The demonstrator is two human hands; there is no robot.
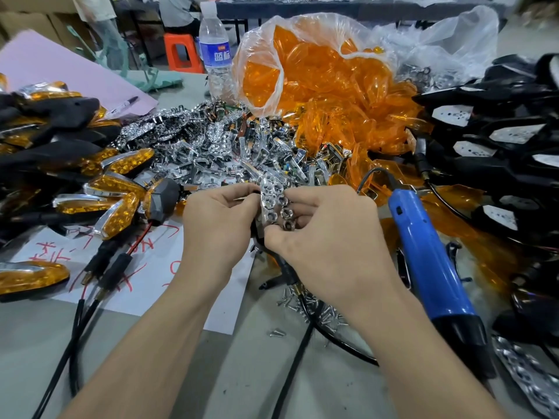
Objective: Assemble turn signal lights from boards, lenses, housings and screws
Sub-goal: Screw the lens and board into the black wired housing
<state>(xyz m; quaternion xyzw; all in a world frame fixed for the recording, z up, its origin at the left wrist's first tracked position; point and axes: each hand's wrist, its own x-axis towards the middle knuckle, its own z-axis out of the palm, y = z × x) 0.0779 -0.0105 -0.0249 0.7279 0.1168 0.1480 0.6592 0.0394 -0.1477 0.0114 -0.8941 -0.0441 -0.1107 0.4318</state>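
Fingers (239, 197) of left hand (217, 220) and right hand (328, 237) tight around chrome reflector board (270, 204)

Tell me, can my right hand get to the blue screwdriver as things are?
Probably yes, once freed: the right hand is pinching the chrome reflector with the left hand, but the screwdriver lies just beside it with nothing covering its grip.

orange lenses (326, 86) | blue screwdriver (429, 261) | chrome, seemingly honeycombed reflector (272, 201)
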